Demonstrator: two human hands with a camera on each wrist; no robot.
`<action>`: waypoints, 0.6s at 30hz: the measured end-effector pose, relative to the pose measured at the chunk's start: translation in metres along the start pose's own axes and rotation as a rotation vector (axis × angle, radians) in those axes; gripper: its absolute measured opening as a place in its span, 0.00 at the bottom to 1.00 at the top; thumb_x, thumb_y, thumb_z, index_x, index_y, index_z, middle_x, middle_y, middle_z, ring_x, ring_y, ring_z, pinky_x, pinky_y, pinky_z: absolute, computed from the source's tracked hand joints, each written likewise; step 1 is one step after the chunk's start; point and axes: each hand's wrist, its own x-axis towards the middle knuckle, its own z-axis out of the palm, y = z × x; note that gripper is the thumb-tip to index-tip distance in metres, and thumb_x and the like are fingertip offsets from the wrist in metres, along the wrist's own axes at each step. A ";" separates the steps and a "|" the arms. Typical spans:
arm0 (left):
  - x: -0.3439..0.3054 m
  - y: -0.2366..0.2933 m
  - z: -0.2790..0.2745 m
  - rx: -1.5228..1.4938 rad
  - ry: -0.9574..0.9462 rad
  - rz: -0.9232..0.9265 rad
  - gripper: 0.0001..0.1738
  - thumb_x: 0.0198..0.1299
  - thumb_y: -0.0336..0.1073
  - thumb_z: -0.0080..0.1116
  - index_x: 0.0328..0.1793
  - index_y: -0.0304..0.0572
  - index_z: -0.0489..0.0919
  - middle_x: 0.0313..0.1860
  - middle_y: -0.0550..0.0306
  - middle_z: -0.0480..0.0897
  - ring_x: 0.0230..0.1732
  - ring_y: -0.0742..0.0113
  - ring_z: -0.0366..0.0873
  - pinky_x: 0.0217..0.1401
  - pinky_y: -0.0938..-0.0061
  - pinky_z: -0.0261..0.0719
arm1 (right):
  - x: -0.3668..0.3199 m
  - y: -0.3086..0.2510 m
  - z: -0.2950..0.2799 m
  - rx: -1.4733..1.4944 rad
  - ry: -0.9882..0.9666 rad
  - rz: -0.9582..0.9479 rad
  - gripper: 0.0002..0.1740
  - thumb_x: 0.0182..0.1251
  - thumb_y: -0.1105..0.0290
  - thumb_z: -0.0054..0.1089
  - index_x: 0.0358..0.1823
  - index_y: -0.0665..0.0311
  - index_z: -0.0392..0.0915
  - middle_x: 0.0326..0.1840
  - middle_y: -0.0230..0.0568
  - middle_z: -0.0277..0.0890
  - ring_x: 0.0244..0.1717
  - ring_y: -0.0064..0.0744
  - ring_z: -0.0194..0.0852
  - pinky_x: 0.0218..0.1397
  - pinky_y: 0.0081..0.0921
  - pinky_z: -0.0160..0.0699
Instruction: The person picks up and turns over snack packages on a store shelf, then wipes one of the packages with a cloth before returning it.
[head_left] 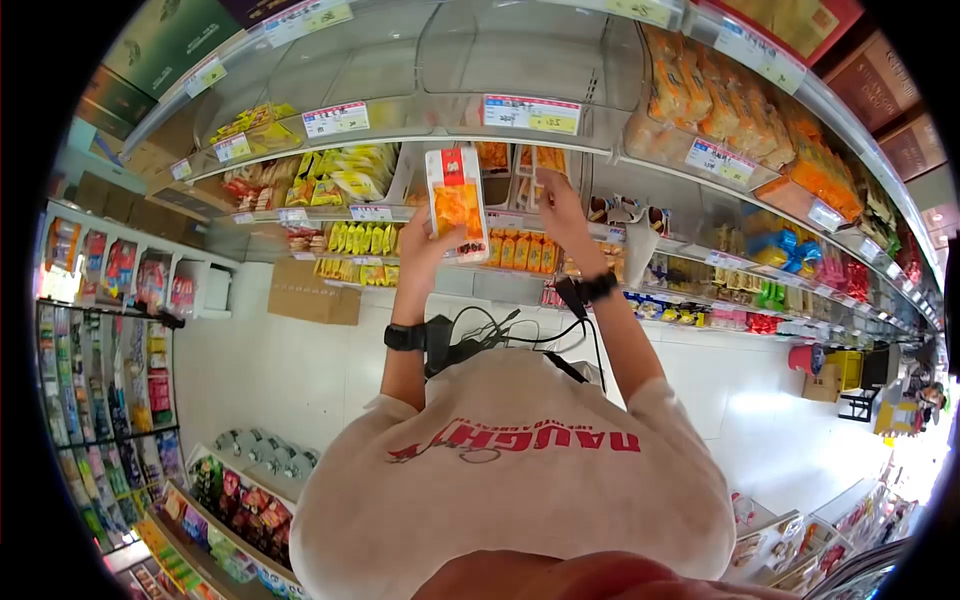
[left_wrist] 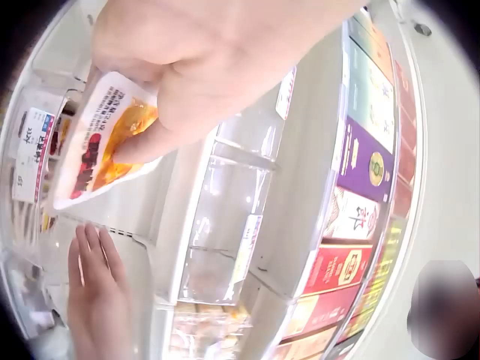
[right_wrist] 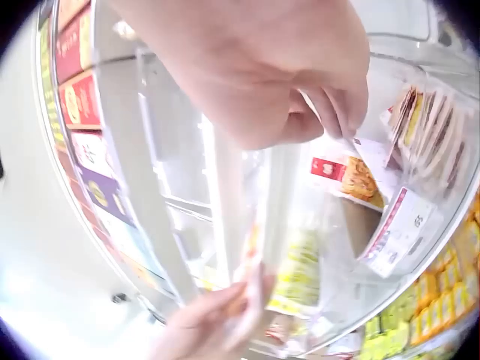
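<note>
My left hand is raised in front of the shelf and grips a flat white packet with a red top and an orange picture. The left wrist view shows the thumb of the left hand lying across the packet. My right hand reaches just to the right of it, into the shelf bay. There its straight fingers touch the clear plastic shelf fitting. In the right wrist view the right hand is next to similar packets standing in that bay.
Store shelves carry price tags, yellow packets and orange packets. Red and purple boxes line the top shelf. A cardboard box sits on the white floor below. Another rack stands across the aisle.
</note>
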 end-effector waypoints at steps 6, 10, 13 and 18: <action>-0.013 -0.014 -0.041 -0.238 -0.039 -0.028 0.23 0.61 0.25 0.66 0.63 0.36 0.75 0.54 0.52 0.86 0.53 0.68 0.85 0.57 0.74 0.81 | 0.042 0.070 0.062 -0.567 0.025 0.178 0.27 0.70 0.65 0.59 0.68 0.63 0.70 0.59 0.58 0.76 0.61 0.60 0.75 0.63 0.52 0.78; -0.017 0.000 -0.057 -0.472 -0.037 -0.142 0.26 0.61 0.27 0.66 0.66 0.36 0.74 0.56 0.52 0.85 0.56 0.67 0.83 0.60 0.71 0.80 | 0.017 0.039 0.052 -0.694 0.139 -0.041 0.19 0.72 0.66 0.59 0.61 0.60 0.78 0.50 0.55 0.82 0.50 0.60 0.80 0.54 0.50 0.81; -0.007 -0.011 -0.070 -0.623 -0.081 -0.217 0.27 0.62 0.28 0.64 0.68 0.35 0.73 0.58 0.52 0.84 0.56 0.64 0.83 0.60 0.68 0.81 | 0.015 0.029 0.043 -0.657 0.156 -0.049 0.12 0.73 0.66 0.59 0.52 0.63 0.81 0.45 0.54 0.82 0.45 0.60 0.82 0.49 0.52 0.82; 0.012 -0.031 -0.074 -0.771 -0.183 -0.280 0.26 0.66 0.28 0.58 0.70 0.36 0.72 0.59 0.52 0.83 0.58 0.60 0.84 0.61 0.64 0.83 | 0.007 -0.001 0.040 -0.423 0.342 0.164 0.08 0.74 0.69 0.57 0.45 0.67 0.75 0.43 0.57 0.79 0.44 0.62 0.80 0.45 0.53 0.77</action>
